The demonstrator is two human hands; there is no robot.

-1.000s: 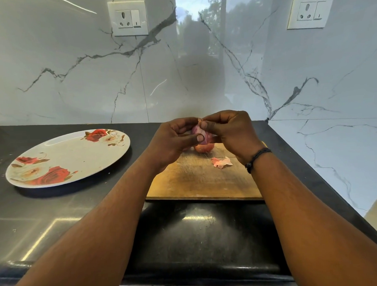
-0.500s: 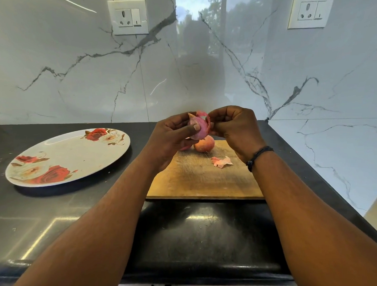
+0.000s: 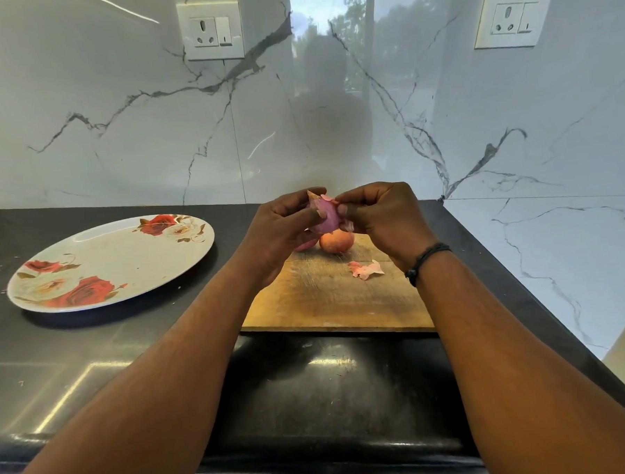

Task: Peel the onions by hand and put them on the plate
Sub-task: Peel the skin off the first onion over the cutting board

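Above the wooden board (image 3: 329,301), the left hand (image 3: 278,235) gripped a purple onion (image 3: 326,218) while the right hand (image 3: 382,218) pinched its loose skin. An unpeeled onion (image 3: 336,242) and a skin scrap (image 3: 366,269) lay on the board. The rose-patterned plate (image 3: 124,261) sat to the left on the dark counter (image 3: 93,357).

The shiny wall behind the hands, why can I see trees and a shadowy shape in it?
Head view: the glossy marble wall mirrors a bright window with trees and a dim outline of the person; the black counter shows pale glare patches; the wide lens bends the counter edges; the onion between both hands looks sharp.
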